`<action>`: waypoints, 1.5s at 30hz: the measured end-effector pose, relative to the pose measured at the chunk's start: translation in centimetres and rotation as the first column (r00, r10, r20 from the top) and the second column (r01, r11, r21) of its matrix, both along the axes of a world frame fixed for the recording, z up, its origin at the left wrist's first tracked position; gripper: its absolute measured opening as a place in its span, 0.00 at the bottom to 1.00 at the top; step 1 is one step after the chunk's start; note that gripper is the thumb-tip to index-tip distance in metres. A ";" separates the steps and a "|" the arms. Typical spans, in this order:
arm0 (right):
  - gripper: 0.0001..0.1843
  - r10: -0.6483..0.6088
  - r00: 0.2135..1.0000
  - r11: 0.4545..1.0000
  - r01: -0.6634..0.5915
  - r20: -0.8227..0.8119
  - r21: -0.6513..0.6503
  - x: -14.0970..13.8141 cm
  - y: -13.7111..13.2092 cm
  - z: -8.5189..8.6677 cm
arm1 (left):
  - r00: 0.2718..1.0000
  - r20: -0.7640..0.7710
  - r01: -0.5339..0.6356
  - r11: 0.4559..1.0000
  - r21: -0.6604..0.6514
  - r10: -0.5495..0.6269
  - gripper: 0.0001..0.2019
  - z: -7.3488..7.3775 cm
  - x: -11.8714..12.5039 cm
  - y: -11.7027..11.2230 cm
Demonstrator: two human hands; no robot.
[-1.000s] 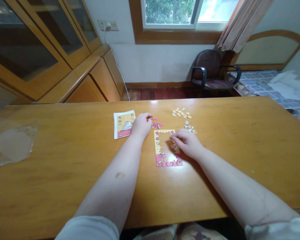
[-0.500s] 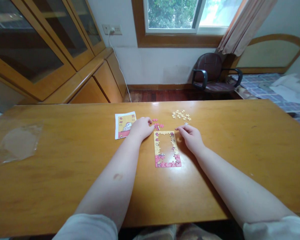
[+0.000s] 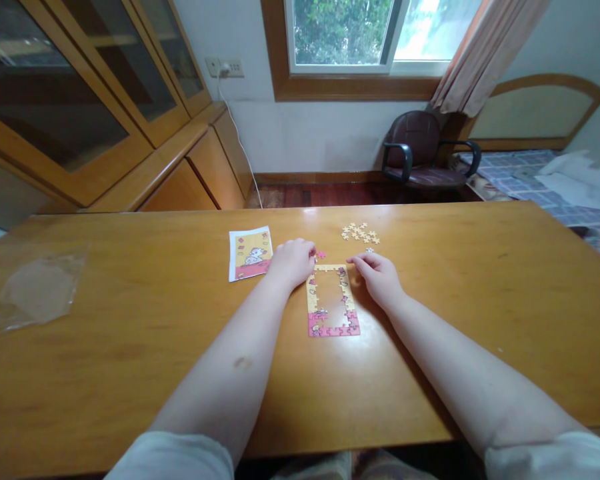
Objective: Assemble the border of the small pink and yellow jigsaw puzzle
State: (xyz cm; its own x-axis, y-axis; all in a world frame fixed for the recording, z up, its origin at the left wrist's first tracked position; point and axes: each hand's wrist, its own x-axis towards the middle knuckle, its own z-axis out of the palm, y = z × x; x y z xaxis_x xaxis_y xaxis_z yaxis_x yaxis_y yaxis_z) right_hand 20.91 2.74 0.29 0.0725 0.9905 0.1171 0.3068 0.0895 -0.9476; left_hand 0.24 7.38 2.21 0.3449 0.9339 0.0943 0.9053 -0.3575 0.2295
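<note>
A partly joined jigsaw puzzle lies on the table, a yellow and pink border around an open middle. Just beyond its top left corner, my left hand bends its fingers down over the pink puzzle pieces, covering most of them. Its fingertips are pressed together, and what they hold is hidden. By the top right corner my right hand makes a pinch, thumb against forefinger; anything in it is too small to name. Left of my left hand lies the printed picture sheet, showing a white cartoon figure on yellow and pink.
Several loose yellow pieces are heaped farther back, with a whitish piece between them and my right hand. A clear plastic bag rests at the table's left. Beyond the wooden table stand an armchair and a cabinet.
My left hand has shifted right, off the picture sheet's edge and over the pink pieces, now also covering the puzzle's top left corner. My right hand stays pinched in nearly the same place.
</note>
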 end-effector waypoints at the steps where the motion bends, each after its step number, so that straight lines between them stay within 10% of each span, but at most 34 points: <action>1: 0.13 -0.001 1.000 1.000 0.001 0.001 0.001 0.0 0.0 0.0 | 1.000 0.004 0.001 1.000 -0.009 -0.001 0.12 -0.1 -0.1 0.1; 45: 0.14 -0.024 0.998 1.000 0.024 -0.052 0.009 0.0 -0.1 -0.2 | 0.999 0.024 0.043 0.997 -0.058 -0.042 0.08 -0.4 -0.5 0.6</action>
State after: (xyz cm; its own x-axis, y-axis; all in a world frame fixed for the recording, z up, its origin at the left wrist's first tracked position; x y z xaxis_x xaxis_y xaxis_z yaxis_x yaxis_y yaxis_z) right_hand 20.87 2.65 0.12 0.1024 0.9873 0.1217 0.2591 0.0917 -0.9615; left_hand -0.27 7.94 1.77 0.3829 0.9225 0.0487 0.8837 -0.3811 0.2716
